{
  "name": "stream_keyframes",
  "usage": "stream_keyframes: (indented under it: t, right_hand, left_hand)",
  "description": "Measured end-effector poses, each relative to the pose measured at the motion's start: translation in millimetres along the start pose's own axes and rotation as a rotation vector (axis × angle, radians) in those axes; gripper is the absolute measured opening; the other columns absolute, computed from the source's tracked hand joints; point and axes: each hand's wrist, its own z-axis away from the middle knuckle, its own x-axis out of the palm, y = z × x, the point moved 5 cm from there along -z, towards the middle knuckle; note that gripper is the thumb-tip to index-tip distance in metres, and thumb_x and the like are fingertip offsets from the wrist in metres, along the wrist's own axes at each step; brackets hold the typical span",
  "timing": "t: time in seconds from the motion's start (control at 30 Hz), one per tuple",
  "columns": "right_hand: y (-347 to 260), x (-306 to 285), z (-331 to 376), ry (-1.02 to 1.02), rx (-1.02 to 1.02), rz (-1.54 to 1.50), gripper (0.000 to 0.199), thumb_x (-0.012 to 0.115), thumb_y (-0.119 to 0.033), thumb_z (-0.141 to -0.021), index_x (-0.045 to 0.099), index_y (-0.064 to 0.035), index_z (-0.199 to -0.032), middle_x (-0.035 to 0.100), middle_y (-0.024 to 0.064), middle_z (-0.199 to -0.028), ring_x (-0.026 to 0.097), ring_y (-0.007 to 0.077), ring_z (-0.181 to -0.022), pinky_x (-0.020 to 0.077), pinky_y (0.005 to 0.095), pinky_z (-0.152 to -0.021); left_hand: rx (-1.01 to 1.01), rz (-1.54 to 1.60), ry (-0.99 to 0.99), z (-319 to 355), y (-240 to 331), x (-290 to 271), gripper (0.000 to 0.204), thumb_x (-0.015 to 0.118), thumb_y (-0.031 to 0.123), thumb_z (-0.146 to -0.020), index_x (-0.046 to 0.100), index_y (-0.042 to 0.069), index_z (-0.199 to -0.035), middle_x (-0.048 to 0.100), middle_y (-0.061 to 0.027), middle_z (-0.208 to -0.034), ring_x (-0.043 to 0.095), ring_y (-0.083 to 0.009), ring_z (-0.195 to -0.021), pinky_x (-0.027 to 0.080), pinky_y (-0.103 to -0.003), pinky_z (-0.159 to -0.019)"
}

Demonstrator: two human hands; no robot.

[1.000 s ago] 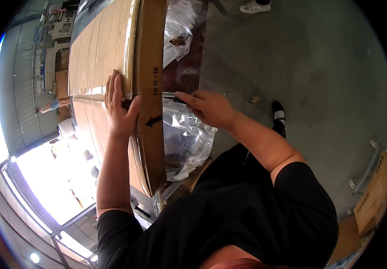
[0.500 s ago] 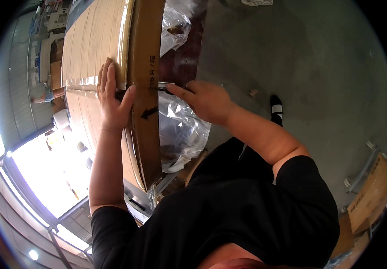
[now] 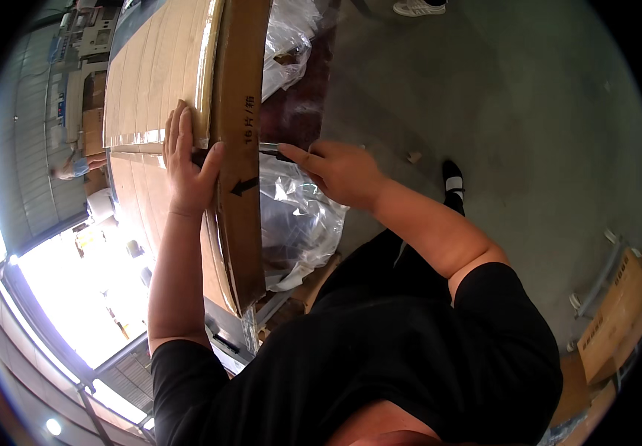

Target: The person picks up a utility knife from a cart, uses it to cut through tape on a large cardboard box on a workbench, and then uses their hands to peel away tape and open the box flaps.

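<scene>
A large brown cardboard box (image 3: pixel 237 230) with dark print and an arrow on its side stretches from the far edge toward me. My left hand (image 3: pixel 191 163) lies flat over its upper edge, fingers extended and thumb apart, beside a dark gap in the cardboard. To the right of the box, my right hand (image 3: pixel 343 172) is closed around a slim dark tool with a silvery edge, which looks like a box cutter (image 3: pixel 275 151). Its front end is at the box's right edge; whether it touches the cardboard I cannot tell. My fingers hide most of its handle.
Crumpled clear plastic film (image 3: pixel 302 219) hangs beside the box, over a dark red surface (image 3: pixel 296 111). Another person's shoe (image 3: pixel 419 7) stands on the grey floor (image 3: pixel 484 111) at the far side. More cardboard (image 3: pixel 614 320) leans at the right. Another person (image 3: pixel 79 168) is at the far left.
The tool's front end has drawn back slightly to the right, off the printed side to the box edge. My left hand stays on the box. The far shoe shows more fully.
</scene>
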Motion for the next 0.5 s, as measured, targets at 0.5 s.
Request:
stream_keyframes:
  t: [0.5]
  right_hand:
    - [-26.0,-9.9,-14.6,-0.092,-0.047,0.178,0.068,0.062,-0.004,-0.080,0.055,-0.0242,-0.144,0.058,0.0059,-0.080,0.062,0.0224,-0.072,0.0540,0.0347,-0.062]
  left_hand:
    - [0.012,0.071,-0.023,0.9,6.9,-2.1,0.071,0.066,0.022,-0.088,0.039,-0.003,-0.149,0.039,-0.0233,-0.155,0.032,-0.0403,-0.146,0.025,-0.048,-0.120]
